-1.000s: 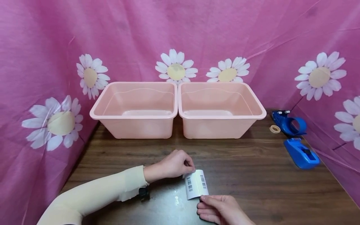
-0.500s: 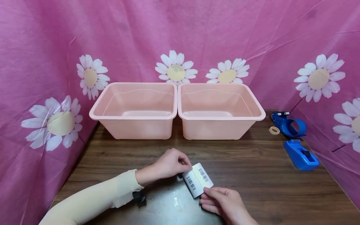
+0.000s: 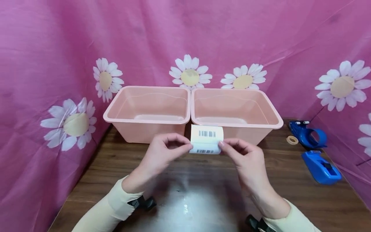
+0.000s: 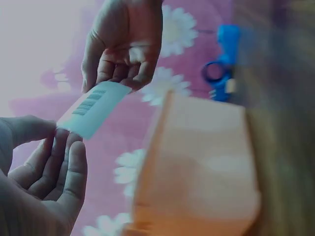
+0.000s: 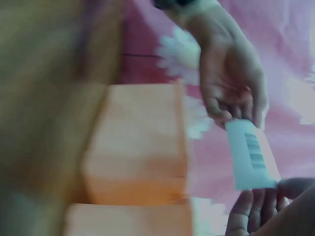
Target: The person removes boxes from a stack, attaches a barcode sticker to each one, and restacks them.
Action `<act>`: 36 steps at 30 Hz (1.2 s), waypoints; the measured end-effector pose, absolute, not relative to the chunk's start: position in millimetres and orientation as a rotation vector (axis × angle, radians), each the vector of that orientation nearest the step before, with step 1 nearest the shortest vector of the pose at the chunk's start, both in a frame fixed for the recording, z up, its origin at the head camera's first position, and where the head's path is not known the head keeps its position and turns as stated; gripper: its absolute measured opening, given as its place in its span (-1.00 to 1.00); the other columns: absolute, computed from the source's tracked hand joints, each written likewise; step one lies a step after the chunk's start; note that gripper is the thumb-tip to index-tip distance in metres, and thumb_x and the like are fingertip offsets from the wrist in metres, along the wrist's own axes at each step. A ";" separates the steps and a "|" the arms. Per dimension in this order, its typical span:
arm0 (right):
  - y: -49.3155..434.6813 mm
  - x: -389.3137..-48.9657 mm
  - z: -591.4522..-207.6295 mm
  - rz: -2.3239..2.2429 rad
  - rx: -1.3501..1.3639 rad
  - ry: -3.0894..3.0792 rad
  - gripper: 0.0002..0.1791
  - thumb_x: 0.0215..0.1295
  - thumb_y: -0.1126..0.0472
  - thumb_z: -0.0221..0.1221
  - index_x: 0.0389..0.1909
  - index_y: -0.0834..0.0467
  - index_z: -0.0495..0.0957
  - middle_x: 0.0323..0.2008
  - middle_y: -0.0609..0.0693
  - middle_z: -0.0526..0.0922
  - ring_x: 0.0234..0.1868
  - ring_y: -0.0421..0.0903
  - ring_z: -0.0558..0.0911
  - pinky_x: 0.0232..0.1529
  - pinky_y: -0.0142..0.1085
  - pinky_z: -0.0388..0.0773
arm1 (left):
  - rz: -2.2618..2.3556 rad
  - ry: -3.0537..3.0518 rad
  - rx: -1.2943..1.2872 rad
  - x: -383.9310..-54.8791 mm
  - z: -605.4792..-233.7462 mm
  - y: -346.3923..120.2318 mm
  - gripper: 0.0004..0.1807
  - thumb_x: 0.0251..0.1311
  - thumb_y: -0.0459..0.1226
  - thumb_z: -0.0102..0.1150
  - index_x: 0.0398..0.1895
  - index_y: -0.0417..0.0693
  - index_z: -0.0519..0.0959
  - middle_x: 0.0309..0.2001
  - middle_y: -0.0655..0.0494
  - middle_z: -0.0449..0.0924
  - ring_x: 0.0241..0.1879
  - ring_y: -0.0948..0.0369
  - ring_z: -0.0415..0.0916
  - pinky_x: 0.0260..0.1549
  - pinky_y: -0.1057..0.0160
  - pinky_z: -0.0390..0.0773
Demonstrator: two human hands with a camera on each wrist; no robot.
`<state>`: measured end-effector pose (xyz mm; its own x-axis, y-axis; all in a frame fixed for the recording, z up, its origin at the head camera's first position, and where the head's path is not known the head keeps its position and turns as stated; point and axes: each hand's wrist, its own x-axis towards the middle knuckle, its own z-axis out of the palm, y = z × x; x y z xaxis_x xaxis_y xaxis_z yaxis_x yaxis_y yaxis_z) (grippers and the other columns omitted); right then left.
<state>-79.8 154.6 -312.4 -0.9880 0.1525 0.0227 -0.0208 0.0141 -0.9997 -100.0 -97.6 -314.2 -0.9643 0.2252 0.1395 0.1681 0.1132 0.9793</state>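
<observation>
A white barcode label sheet, slightly curved and printed with two barcodes, is held up above the table between both hands. My left hand pinches its left edge between thumb and fingers. At the right edge, my right hand pinches it the same way. In the left wrist view the label stretches between the two hands, one barcode facing the camera. The right wrist view shows the label gripped at both ends.
Two pink plastic bins, a left bin and a right bin, stand side by side behind the hands. On the right lie a blue tape dispenser, another blue dispenser and a small tape roll. Pink flowered cloth surrounds the table.
Both hands have lifted the label up and away from the body, toward the bins. It has turned so its barcodes lie level, with a hand at each side. The head view has shifted slightly.
</observation>
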 end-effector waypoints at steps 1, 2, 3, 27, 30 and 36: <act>153.8 -81.5 -305.9 2.134 -0.099 -2.116 -0.93 0.42 0.31 0.52 -0.15 0.20 0.88 -0.33 -0.10 0.85 -0.25 -0.16 0.75 -0.11 -0.34 0.76 | 2.061 2.309 0.412 -98.8 -309.1 -98.1 -0.89 0.33 -0.33 0.57 -0.14 -0.15 0.86 -0.34 0.22 0.81 -0.38 0.31 0.58 -0.36 0.40 0.59; 153.2 -82.8 -300.0 2.146 -0.061 -2.092 -0.93 0.41 0.33 0.51 -0.14 0.21 0.88 -0.31 -0.09 0.86 -0.24 -0.16 0.75 -0.10 -0.34 0.77 | 2.092 2.313 0.418 -98.1 -305.0 -98.6 -0.89 0.33 -0.34 0.57 -0.14 -0.16 0.86 -0.34 0.22 0.81 -0.38 0.31 0.60 -0.35 0.40 0.61; 152.8 -83.6 -294.8 2.152 -0.024 -2.072 -0.92 0.40 0.35 0.51 -0.13 0.22 0.87 -0.29 -0.08 0.86 -0.23 -0.15 0.74 -0.10 -0.34 0.77 | 2.120 2.317 0.423 -97.4 -301.1 -99.2 -0.89 0.33 -0.34 0.57 -0.14 -0.17 0.85 -0.33 0.22 0.82 -0.37 0.30 0.62 -0.33 0.39 0.63; 148.3 -87.2 -275.2 2.167 0.264 -1.981 -0.90 0.38 0.52 0.44 -0.15 0.34 0.83 -0.28 0.00 0.83 -0.35 -0.11 0.74 -0.26 -0.35 0.77 | 2.224 2.378 0.478 -85.5 -286.3 -108.3 -0.88 0.28 -0.42 0.57 -0.15 -0.22 0.85 -0.28 0.07 0.85 -0.37 0.30 0.68 -0.34 0.38 0.69; 147.5 -87.1 -275.2 2.166 0.260 -1.981 -0.88 0.37 0.54 0.43 -0.16 0.33 0.84 -0.28 -0.01 0.83 -0.35 -0.12 0.73 -0.27 -0.36 0.76 | 2.241 2.372 0.472 -85.1 -286.5 -109.0 -0.88 0.28 -0.42 0.57 -0.14 -0.23 0.85 -0.25 0.02 0.87 -0.36 0.31 0.69 -0.32 0.39 0.70; 145.2 -87.2 -276.0 2.167 0.285 -1.994 -0.93 0.39 0.49 0.45 -0.17 0.33 0.83 -0.33 0.01 0.81 -0.36 -0.13 0.70 -0.29 -0.38 0.72 | 2.268 2.371 0.449 -83.9 -287.3 -111.3 -0.87 0.28 -0.44 0.57 -0.13 -0.25 0.85 -0.23 0.01 0.87 -0.35 0.34 0.70 -0.31 0.41 0.71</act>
<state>-87.2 145.2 -276.0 -0.9649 0.0046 0.2626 -0.2620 -0.0825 -0.9615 -83.9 -111.3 -287.3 -0.9491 0.0768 0.3053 0.3084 0.0320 0.9507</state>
